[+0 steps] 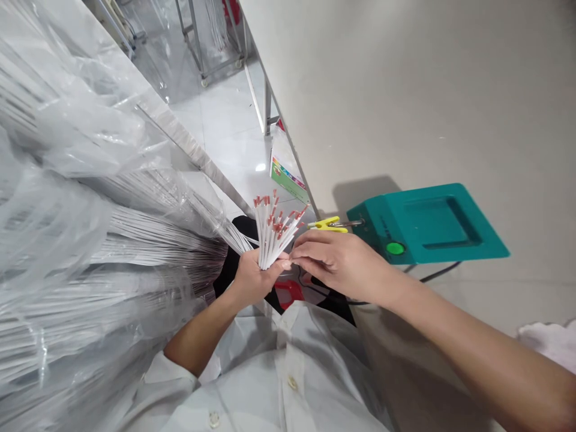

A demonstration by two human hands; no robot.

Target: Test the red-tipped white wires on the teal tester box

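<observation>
My left hand [255,277] is closed around a bundle of thin white wires [269,249] with reddish tips that fan out above the fist. Close beside it, my right hand [335,261] has its thumb and fingers pinched together near my left thumb. What lies in that pinch is too small to make out. Just beyond the right hand's knuckles is a yellow clip [332,224], joined to a metal piece at the edge of a teal device [443,225]. A round green light or button [395,248] shows on the device.
Many long white wires [148,237] in clear plastic bags [54,198] fill the left side. The teal device rests on a pale tabletop [427,102]. A black cable [441,272] runs from it. Below the table edge are a printed box [288,174] and a wheeled metal rack [193,36].
</observation>
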